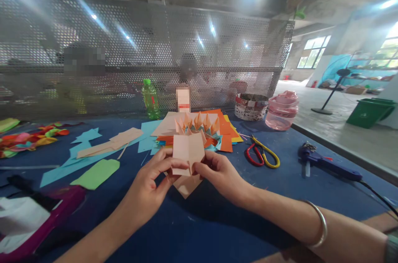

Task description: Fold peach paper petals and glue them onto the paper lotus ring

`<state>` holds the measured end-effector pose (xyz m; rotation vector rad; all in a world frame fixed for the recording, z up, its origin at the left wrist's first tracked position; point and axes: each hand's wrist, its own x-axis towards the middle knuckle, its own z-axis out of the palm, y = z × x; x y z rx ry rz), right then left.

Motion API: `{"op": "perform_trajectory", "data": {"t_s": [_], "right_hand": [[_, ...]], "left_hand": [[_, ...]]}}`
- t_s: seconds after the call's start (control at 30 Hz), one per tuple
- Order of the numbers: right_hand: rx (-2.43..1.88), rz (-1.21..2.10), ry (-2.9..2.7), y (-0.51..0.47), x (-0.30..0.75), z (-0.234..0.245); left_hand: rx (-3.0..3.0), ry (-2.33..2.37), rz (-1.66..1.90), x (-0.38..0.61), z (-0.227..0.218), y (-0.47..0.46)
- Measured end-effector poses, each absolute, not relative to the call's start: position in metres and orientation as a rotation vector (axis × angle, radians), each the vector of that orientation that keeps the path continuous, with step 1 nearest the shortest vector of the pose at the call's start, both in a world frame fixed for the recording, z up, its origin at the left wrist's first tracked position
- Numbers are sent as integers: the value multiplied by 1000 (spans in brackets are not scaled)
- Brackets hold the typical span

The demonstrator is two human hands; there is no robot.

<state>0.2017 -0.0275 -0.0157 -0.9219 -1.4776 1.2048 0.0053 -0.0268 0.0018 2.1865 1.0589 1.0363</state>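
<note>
Between my two hands I hold a folded piece of peach-coloured paper, creased down its middle, with a pointed flap hanging below. My left hand pinches its left edge, fingers across the front. On the right edge, my right hand grips it with thumb in front and fingers behind. Just beyond stand several pointed orange folded paper pieces. They rest on a stack of coloured paper sheets, partly hidden by the held paper.
Scissors with red and yellow handles and a blue glue gun lie to the right. Behind are a green bottle, a round container and a pink jug. Paper cut-outs lie left, near a magenta-edged tray.
</note>
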Motion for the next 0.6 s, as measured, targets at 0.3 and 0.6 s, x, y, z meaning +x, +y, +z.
{"op": "perform_trajectory", "data": {"t_s": [0.3, 0.6], "right_hand": [[-902, 1292, -1470, -26, 200, -19], [-857, 1417, -1430, -31, 198, -17]], "left_hand": [[2069, 1121, 1037, 9, 4, -25], [1863, 1158, 1060, 14, 11, -29]]}}
